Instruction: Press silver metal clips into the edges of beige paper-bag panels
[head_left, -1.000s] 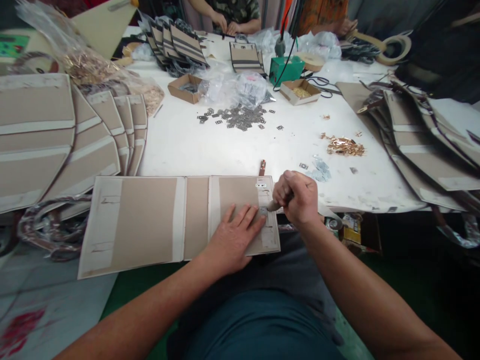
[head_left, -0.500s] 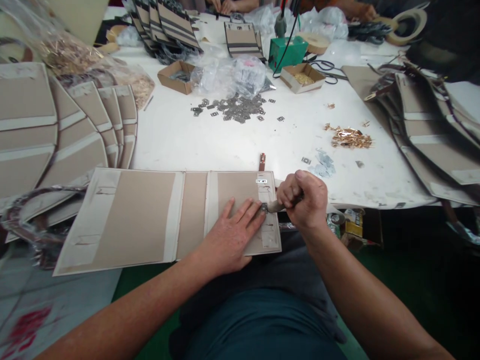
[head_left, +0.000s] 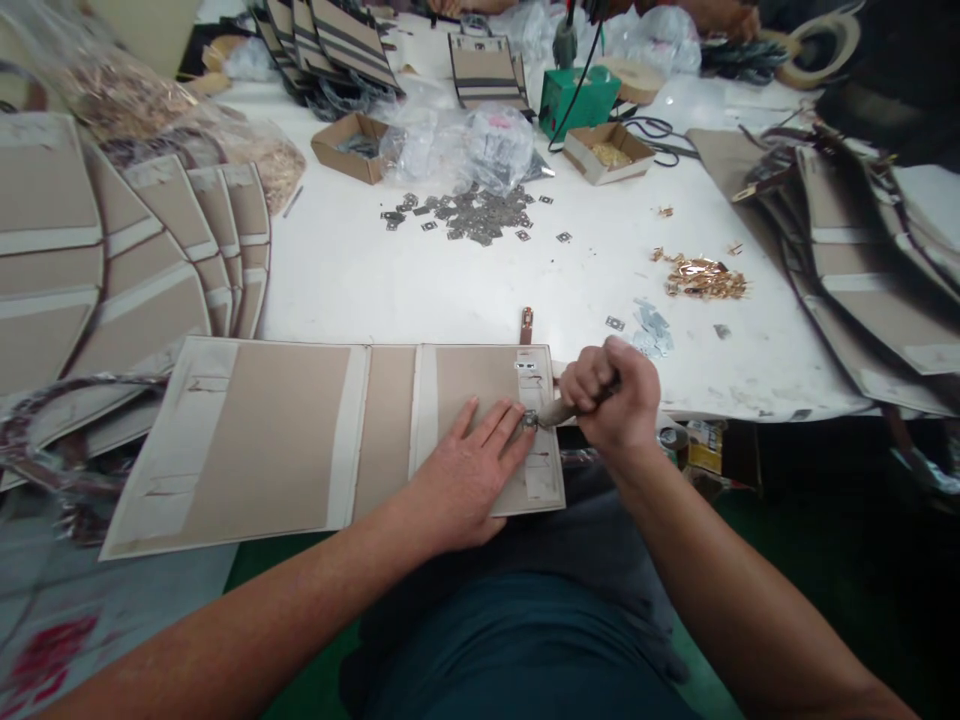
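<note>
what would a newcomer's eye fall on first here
Probably the long beige panel at the near edge of the white table, where the left hand lies flat and the right hand grips a tool. Next, perhaps the green box toward the far side, and the dark heap of metal plates nearer, left of it.

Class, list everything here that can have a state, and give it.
Front panel: opened out
Left hand: open on front panel
Right hand: closed around tool
Left box: open, contents showing
Right box: open, contents showing
Grey plates: loosely heaped
Gold pieces: piled
Left panels: fanned out
</note>
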